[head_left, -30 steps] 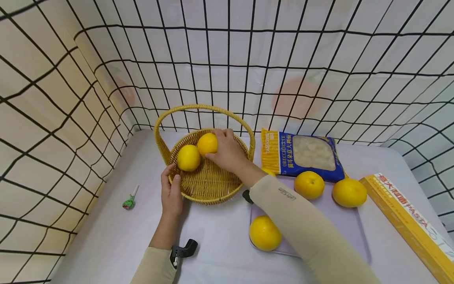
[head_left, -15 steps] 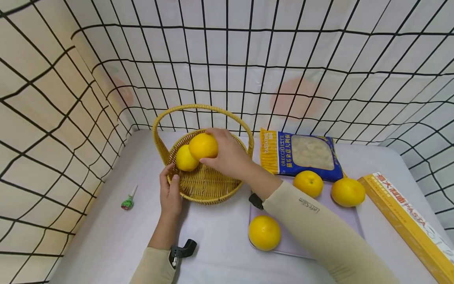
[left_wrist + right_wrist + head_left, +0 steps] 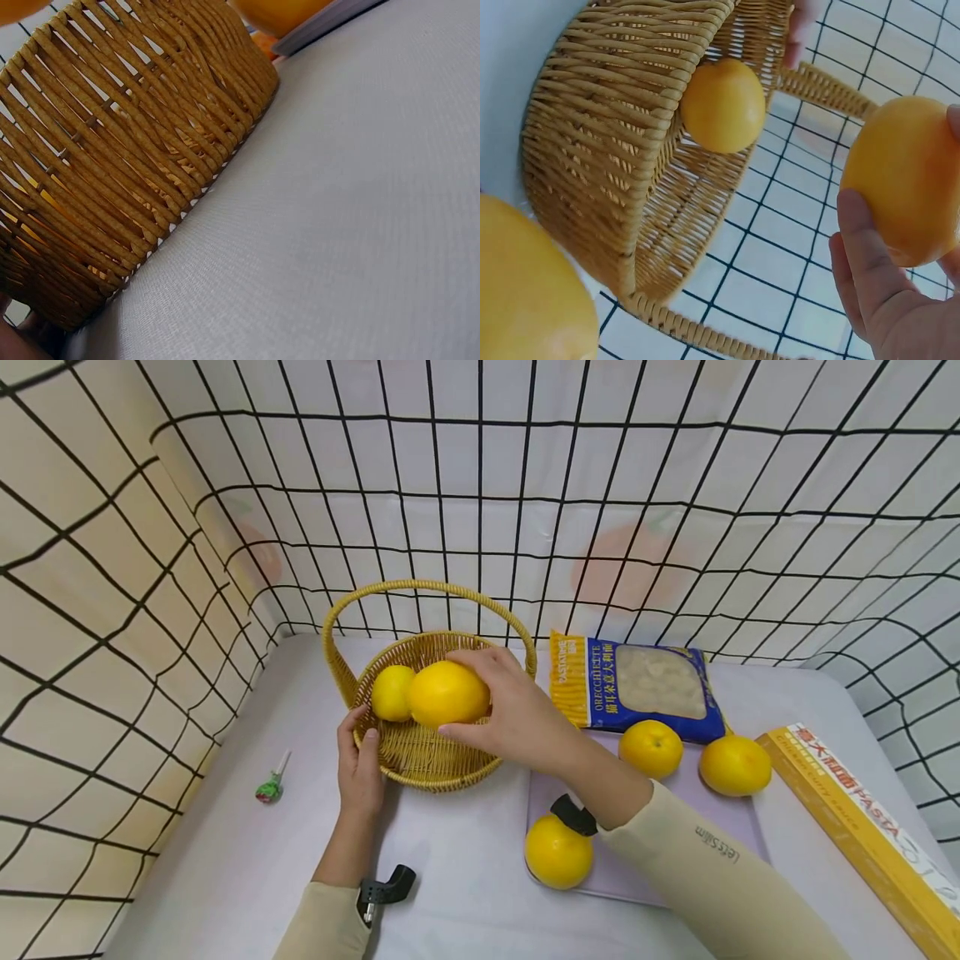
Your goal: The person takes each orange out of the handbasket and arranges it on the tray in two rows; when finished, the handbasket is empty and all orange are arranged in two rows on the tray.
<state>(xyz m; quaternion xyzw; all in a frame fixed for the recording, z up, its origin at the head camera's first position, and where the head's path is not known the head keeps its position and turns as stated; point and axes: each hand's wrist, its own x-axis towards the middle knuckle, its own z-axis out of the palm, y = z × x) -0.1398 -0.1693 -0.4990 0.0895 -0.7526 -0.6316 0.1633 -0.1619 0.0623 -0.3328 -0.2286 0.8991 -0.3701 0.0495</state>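
Note:
My right hand [image 3: 517, 718] holds a yellow orange [image 3: 447, 693] between thumb and fingers, raised over the wicker basket [image 3: 435, 768]. In the right wrist view, this orange [image 3: 900, 180] appears well above the basket's opening, fingers [image 3: 866, 247] bent against its side. A second orange [image 3: 392, 693] lies inside the basket at the left. My left hand [image 3: 362, 772] grips the basket's left front rim, thumb on the near side; its fingers are partly hidden by the rim. Only the woven wall of the basket [image 3: 150, 127] fills much of the left wrist view.
A lilac tray [image 3: 626, 872] at the right carries oranges [image 3: 651, 749], one partly behind my wrist strap. Behind it lies a blue pasta bag [image 3: 652, 685]; a long pasta box [image 3: 862, 835] is further right. A lollipop [image 3: 272, 783] lies left. Black wire mesh [image 3: 480, 493] encloses the table.
My right hand has lifted one orange out of the basket and brought it up, nearer and slightly right. The other orange stays inside. My left hand keeps its hold on the rim.

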